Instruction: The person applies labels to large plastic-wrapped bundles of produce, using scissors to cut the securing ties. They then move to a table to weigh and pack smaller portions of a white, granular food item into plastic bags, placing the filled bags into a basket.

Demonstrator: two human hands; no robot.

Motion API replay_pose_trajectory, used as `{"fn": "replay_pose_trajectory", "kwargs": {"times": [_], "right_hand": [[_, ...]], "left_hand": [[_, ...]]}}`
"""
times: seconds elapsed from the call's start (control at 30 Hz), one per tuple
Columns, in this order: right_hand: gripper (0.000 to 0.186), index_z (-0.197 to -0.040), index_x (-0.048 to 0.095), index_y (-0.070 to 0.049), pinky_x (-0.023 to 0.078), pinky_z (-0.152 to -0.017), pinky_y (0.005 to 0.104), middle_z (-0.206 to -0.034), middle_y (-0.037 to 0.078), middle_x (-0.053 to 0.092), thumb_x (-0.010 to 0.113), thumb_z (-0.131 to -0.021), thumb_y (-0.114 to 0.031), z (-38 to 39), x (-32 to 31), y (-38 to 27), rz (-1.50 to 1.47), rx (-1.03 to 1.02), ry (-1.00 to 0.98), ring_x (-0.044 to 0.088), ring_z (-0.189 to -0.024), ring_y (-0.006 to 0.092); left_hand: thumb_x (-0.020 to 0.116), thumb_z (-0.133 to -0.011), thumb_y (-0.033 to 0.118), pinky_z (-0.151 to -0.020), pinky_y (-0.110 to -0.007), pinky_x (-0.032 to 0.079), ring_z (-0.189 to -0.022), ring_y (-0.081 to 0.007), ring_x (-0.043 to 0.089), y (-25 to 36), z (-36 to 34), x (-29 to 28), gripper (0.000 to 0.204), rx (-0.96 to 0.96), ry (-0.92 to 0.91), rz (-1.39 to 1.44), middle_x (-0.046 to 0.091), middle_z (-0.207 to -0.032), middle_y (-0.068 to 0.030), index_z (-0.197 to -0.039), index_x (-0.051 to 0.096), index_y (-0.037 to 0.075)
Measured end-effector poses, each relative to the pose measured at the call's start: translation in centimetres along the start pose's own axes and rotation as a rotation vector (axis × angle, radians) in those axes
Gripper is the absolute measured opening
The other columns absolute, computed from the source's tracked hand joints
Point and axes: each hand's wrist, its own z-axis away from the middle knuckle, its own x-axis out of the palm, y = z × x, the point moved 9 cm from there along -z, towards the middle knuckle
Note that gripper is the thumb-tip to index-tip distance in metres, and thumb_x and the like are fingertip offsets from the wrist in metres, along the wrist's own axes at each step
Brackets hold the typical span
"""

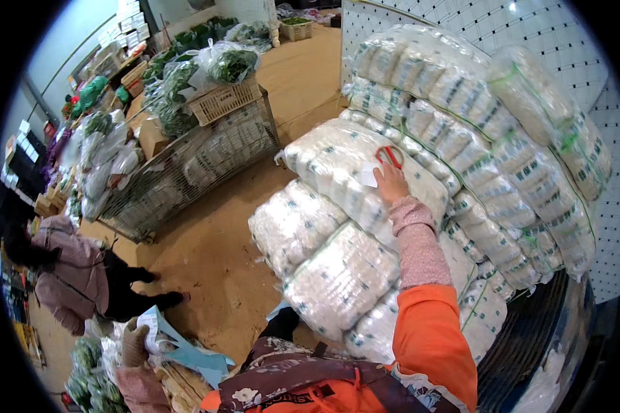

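Observation:
My right hand (391,184), bare with a fuzzy pink cuff, reaches out over the wrapped white bundles. Its fingers close at the red-handled scissors (390,157), whose blades I cannot see. A white paper slip (370,175) lies beside these fingers, on top of a large clear-wrapped bundle (337,155). At the lower left, my left hand (135,344) wears a brown glove and is closed on a light blue and white sheet (179,347), which hangs bent toward my body. The gloved fingertips are partly hidden by the sheet.
More plastic-wrapped bundles (475,131) rise in a tall stack at the right. A wire cage cart (186,165) with crates and bagged greens (233,65) stands at the left. A person in a pink jacket (69,268) is nearby, behind bagged vegetables (89,372).

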Motion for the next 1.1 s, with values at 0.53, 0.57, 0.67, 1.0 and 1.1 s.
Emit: {"fn": "replay_pose_trajectory", "kwargs": {"times": [0.53,0.57,0.67,1.0,1.1], "right_hand": [[0.061,-0.087,0.062,-0.004,0.041,-0.078,0.0466,-0.091,0.019,0.063,0.018,-0.093,-0.047,6.6,4.3,-1.6,0.108,0.404,-0.339,0.057,-0.087,0.0394],[0.062,-0.087,0.062,-0.004,0.041,-0.078,0.047,-0.092,0.019,0.063,0.018,-0.093,-0.046,7.0,4.4,-0.9,0.125,0.41,-0.333,0.057,-0.088,0.0395],[0.058,-0.091,0.059,-0.002,0.042,-0.078,0.0471,-0.091,0.02,0.062,0.018,-0.094,-0.043,7.7,4.7,0.5,0.112,0.458,-0.297,0.056,-0.088,0.0397],[0.057,-0.093,0.059,-0.003,0.042,-0.077,0.0473,-0.092,0.023,0.061,0.021,-0.093,-0.046,13.4,-0.5,-8.8,0.054,0.271,-0.422,0.056,-0.089,0.0413],[0.054,-0.089,0.058,-0.003,0.042,-0.073,0.0486,-0.087,0.023,0.061,0.025,-0.093,-0.045,16.5,-3.2,-10.8,-0.013,0.261,-0.401,0.056,-0.084,0.042]], "left_hand": [[0.058,-0.07,0.01,-0.076,-0.035,0.047,-0.088,-0.0279,0.059,7.7,-29.4,57.5,0.043,0.868,-0.916,-1.268,0.062,-0.09,-0.0131,-0.111,0.052,0.001],[0.058,-0.07,0.01,-0.076,-0.035,0.047,-0.088,-0.0282,0.06,6.7,-29.0,59.8,0.042,0.866,-0.939,-1.324,0.062,-0.09,-0.0133,-0.111,0.052,0.001],[0.058,-0.071,0.011,-0.075,-0.035,0.047,-0.088,-0.029,0.06,4.5,-28.8,63.1,0.041,0.839,-0.964,-1.423,0.062,-0.09,-0.0142,-0.11,0.053,0.002],[0.058,-0.073,0.015,-0.075,-0.036,0.047,-0.088,-0.0319,0.06,5.0,-23.9,58.2,0.038,0.822,-1.077,-1.456,0.062,-0.089,-0.017,-0.109,0.054,0.004],[0.058,-0.074,0.016,-0.075,-0.036,0.047,-0.088,-0.0328,0.06,2.9,-20.8,54.2,0.036,0.808,-1.145,-1.388,0.062,-0.089,-0.0179,-0.108,0.054,0.005]]}}
